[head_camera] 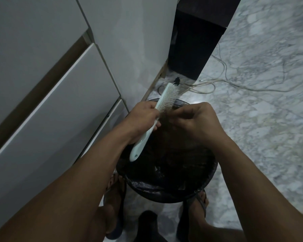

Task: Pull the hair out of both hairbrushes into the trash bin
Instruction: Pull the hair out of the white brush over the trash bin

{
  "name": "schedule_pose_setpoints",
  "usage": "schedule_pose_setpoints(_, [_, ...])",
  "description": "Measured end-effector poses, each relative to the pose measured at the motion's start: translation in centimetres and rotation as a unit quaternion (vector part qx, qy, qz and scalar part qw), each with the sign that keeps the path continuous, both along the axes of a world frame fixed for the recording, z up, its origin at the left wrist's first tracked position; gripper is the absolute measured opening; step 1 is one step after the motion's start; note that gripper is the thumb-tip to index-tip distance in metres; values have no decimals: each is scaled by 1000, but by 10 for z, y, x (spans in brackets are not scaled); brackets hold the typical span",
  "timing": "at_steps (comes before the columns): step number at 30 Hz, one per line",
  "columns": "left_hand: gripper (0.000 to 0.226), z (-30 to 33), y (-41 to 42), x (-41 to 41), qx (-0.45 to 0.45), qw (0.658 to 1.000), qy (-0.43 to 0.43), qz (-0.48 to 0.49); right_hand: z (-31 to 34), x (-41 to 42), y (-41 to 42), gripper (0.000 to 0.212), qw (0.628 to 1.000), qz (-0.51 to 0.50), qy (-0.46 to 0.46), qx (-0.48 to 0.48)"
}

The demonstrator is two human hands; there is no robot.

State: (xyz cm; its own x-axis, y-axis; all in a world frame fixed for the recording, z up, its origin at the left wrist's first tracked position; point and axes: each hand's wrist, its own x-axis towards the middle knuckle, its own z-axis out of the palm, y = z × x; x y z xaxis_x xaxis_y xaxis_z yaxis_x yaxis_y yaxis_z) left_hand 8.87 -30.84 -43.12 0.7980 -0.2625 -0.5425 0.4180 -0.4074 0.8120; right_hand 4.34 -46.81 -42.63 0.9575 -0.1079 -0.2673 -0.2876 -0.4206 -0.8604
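A white hairbrush (166, 96) is held above the black-lined trash bin (157, 187), bristles facing right, head pointing up and away. My left hand (143, 117) grips its handle near the neck; the handle end sticks out below. My right hand (194, 119) is beside the lower bristles with fingers curled, pinching at dark hair strands there. The hair is thin and hard to make out against the dark bin. Only one hairbrush is in view.
White drawer fronts (56, 105) stand close on the left. A dark speaker-like box (192, 46) sits behind the bin, with loose cables (234, 81) across the marble floor. My feet in sandals (115, 203) flank the bin, and a dark object (147, 224) lies between them.
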Motion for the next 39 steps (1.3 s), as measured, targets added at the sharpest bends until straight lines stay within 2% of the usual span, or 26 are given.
schedule_pose_setpoints(6, [28,-8,-1,1,33,999,-34,-18,-1,0,-2,17,1000,3,26,1])
schedule_pose_setpoints(10, [32,-9,-2,0,18,999,-34,-28,5,1,-2,20,993,-56,53,91])
schedule_pose_setpoints(12, [28,-7,-3,-2,1,999,-31,-31,3,1,-1,26,994,-75,37,69])
schedule_pose_setpoints(14, [24,-6,-2,-3,-13,999,-36,-31,-1,0,0,22,997,-69,19,19])
schedule_pose_setpoints(17, [21,-8,-2,-3,-15,999,-49,-17,-4,0,-3,10,997,-62,19,28])
schedule_pose_setpoints(22, [19,-10,0,3,10,995,-90,51,2,-1,-2,9,999,-7,54,4])
schedule_pose_setpoints(25, [17,-7,4,6,-6,995,-80,65,5,-2,1,11,998,7,60,4])
schedule_pose_setpoints(29, [15,-2,3,1,-46,996,-54,52,7,0,2,7,998,-23,50,30])
schedule_pose_setpoints(32, [14,0,2,-1,-49,997,-46,38,9,0,3,16,991,-49,62,107])
schedule_pose_setpoints(36, [17,0,3,-1,-55,998,-38,21,5,1,4,31,994,-63,59,70])
schedule_pose_setpoints(39, [20,-1,3,-2,-68,997,-40,13,4,1,5,32,992,-74,71,69])
